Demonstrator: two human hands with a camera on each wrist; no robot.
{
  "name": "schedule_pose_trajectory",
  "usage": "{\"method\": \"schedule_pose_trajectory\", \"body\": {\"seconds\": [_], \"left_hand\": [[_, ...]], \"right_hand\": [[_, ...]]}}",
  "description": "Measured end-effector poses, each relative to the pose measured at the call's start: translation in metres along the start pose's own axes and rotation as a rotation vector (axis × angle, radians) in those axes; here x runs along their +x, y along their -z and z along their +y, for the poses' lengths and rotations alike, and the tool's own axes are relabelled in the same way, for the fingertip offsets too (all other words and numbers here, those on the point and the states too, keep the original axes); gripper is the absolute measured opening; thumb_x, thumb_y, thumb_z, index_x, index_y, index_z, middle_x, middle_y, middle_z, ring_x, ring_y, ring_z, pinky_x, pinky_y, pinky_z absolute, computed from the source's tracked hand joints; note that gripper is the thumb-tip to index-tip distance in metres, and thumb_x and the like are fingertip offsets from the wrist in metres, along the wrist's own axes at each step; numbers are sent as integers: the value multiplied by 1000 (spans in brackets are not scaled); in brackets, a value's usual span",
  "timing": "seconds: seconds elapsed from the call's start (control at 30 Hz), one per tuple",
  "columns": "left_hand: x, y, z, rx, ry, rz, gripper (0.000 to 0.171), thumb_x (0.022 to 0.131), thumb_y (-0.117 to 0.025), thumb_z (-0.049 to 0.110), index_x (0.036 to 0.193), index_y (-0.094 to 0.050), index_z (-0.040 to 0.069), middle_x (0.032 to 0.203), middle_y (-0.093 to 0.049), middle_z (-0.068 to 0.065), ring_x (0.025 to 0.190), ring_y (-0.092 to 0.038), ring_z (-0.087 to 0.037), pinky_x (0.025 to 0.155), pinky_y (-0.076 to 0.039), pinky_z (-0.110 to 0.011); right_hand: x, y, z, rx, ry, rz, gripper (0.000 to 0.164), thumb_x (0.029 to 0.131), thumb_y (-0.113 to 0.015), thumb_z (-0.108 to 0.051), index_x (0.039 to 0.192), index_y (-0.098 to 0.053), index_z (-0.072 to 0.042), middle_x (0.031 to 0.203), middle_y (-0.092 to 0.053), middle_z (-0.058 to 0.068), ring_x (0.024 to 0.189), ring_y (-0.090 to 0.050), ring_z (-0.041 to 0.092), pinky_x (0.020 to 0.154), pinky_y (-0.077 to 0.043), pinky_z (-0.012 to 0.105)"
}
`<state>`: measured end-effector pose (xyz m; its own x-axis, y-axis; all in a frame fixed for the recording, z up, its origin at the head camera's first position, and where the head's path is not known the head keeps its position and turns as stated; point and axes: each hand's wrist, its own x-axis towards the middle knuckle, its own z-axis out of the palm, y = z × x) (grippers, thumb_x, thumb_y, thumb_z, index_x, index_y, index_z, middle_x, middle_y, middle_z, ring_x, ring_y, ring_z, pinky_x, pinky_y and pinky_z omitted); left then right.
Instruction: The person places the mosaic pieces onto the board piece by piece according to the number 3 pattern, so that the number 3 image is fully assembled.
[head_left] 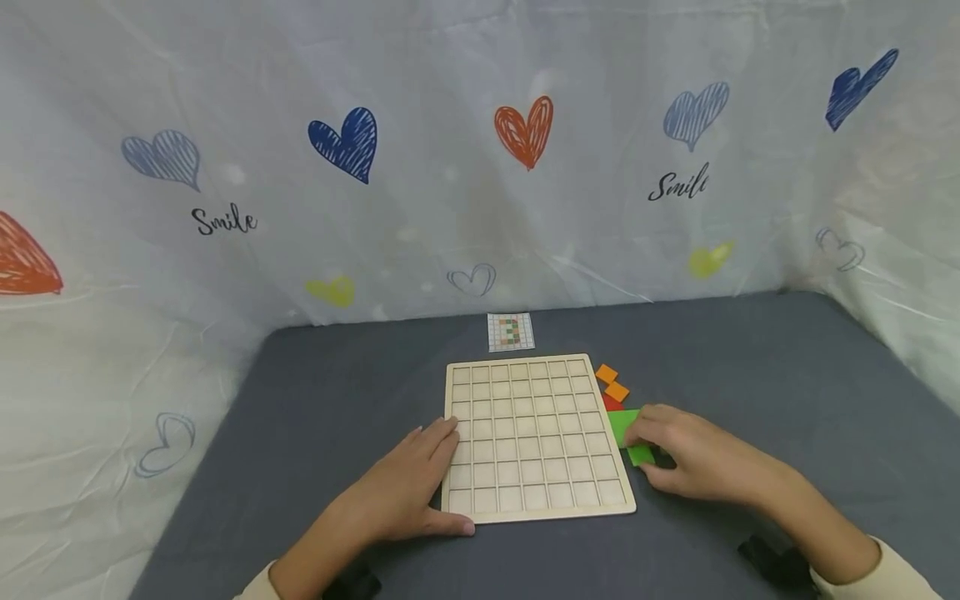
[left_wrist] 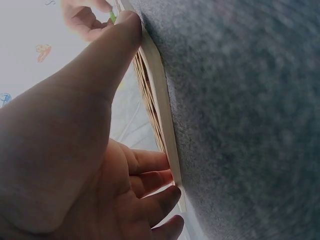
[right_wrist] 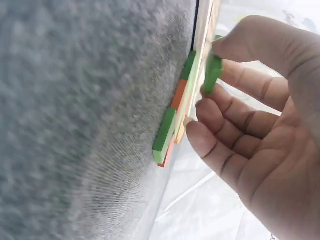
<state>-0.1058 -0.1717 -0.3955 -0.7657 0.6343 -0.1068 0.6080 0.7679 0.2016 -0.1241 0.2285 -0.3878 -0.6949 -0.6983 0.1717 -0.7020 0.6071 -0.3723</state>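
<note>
A square wooden grid board (head_left: 536, 426) lies on the dark cloth, its cells bare. My left hand (head_left: 408, 479) rests at its near left corner, fingertips along the left side and thumb (left_wrist: 129, 27) against the near edge. Beyond the right side, my right hand (head_left: 693, 454) pinches a small green tile (right_wrist: 213, 72) between thumb and fingers, right beside the board's edge. Under and beside that hand lie more green tiles (head_left: 618, 423), a red tile (head_left: 612, 403) and two orange tiles (head_left: 606, 373) in a loose cluster.
A small printed card (head_left: 511, 332) with a coloured grid pattern lies behind the board. Dark grey cloth (head_left: 360, 375) covers the table. A pale curtain (head_left: 435, 200) with hearts and lettering hangs at the back and sides.
</note>
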Motion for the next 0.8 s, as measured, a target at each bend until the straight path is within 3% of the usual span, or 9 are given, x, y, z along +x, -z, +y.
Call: {"method": "schedule_pose_trajectory", "body": {"seconds": [0.33,0.6,0.8], "left_hand": [[1,2,0,-48,14,-28,114,81,-58,80,154,-31,-2,162,-24,-18,148,-23,-32,117,-27,-48],[1,4,1,-44,14,-36,112,83,-57,78,156,-28,-2,162,-22,-18,149,-22,-30,117,-27,-48],[0,2,2,-50,16,-47,112,84,-56,78,156,-27,-3,163,-21,-19,150,-19,-30,117,-26,-49]], "right_hand": [[18,3,1,71,31,8,29,81,-71,1,101,-69,-19,87,-47,-10,69,-45,5,58,-39,19],[42,4,2,48,102,37,27,80,-68,3,98,-68,-16,90,-50,-9,76,-48,8,64,-42,21],[59,2,2,51,95,5,25,81,-67,1,100,-69,-14,91,-52,-8,78,-51,10,68,-45,24]]}}
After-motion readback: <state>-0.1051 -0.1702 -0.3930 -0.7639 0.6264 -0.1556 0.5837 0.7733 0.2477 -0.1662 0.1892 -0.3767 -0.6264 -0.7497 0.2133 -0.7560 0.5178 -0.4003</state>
